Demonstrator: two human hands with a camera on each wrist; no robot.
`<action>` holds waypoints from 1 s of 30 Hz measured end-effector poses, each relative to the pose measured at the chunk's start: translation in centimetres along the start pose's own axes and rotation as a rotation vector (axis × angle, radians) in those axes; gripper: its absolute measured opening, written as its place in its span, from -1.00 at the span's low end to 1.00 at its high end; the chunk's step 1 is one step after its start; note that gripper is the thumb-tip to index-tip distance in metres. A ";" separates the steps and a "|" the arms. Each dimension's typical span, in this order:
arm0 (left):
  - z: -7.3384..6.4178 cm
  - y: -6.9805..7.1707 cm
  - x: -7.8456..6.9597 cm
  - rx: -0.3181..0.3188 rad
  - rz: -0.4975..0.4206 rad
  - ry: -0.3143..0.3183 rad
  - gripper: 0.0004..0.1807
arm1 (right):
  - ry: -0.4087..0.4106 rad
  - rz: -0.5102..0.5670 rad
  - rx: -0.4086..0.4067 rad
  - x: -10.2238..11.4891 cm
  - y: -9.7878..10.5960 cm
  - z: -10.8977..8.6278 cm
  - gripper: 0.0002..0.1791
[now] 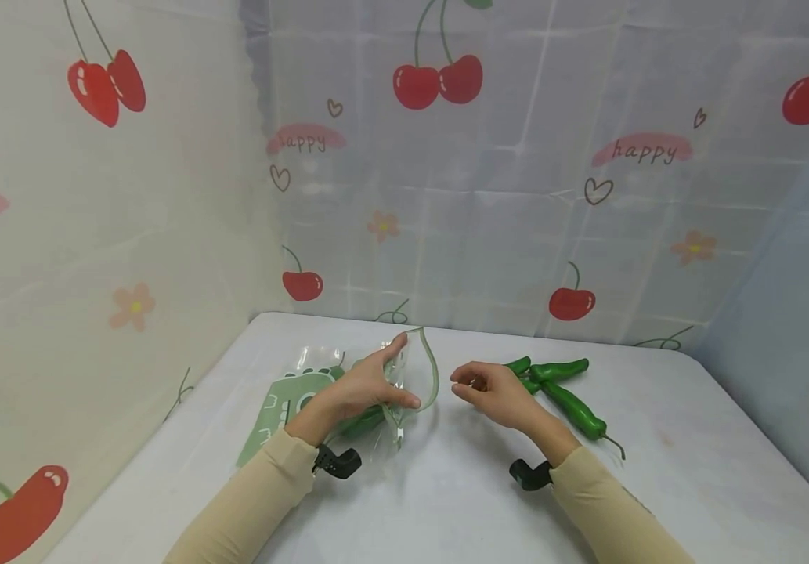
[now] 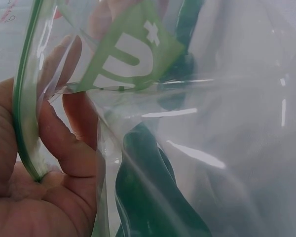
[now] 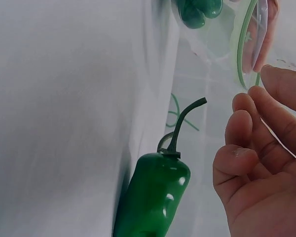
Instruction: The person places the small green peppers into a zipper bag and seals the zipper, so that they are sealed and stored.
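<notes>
A clear zip-lock bag (image 1: pixel 434 368) with a green zip edge and green print is in my left hand (image 1: pixel 365 388). The fingers curl at its mouth, which gapes toward the right. Green peppers (image 2: pixel 150 187) show through the film in the left wrist view. My right hand (image 1: pixel 499 395) hovers right of the bag's mouth, fingers loosely bent, holding nothing. Just beyond it, several green chili peppers (image 1: pixel 573 409) lie in a loose pile, partly hidden by the hand. In the right wrist view, one stemmed pepper (image 3: pixel 155 192) appears beside that hand.
A green printed sheet of film (image 1: pixel 263 419) lies left of the left hand; whether it belongs to the same bag I cannot tell. The white table (image 1: pixel 700 439) meets cherry-patterned curtains (image 1: pixel 489 211) at the back and sides. Each wrist wears a black camera band (image 1: pixel 531 475).
</notes>
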State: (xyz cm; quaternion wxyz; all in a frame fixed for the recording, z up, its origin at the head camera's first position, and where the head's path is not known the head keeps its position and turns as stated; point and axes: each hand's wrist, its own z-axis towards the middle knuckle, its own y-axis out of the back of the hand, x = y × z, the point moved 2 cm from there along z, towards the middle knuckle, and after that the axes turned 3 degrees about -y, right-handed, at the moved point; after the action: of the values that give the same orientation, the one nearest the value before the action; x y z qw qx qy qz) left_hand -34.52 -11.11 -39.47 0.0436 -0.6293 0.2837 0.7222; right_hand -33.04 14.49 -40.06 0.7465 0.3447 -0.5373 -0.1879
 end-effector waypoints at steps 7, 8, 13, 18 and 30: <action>0.0 0.1 -0.1 -0.002 -0.022 -0.004 0.41 | -0.018 0.003 0.000 -0.6 0.3 -0.4 -0.83; 0.0 0.1 -0.1 -0.005 -0.021 -0.007 0.41 | -0.018 -0.003 -0.003 -0.7 0.4 -0.4 -0.83; -0.1 0.1 -0.1 -0.015 -0.009 0.002 0.39 | -0.035 -0.028 -0.017 -1.2 1.0 -0.9 -0.79; -0.1 0.1 -0.2 -0.013 -0.008 -0.003 0.39 | -0.057 -0.037 -0.020 -1.8 1.8 -1.3 -0.77; -0.3 0.1 -0.4 0.004 -0.031 -0.004 0.39 | -0.061 -0.077 -0.047 -4.0 3.1 -2.4 -0.75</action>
State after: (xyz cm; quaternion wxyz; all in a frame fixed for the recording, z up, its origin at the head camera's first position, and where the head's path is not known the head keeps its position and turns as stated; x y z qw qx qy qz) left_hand -34.20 -11.21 -39.13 0.0567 -0.6320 0.2749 0.7223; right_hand -32.43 19.99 -40.93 0.7298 0.3415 -0.5417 -0.2395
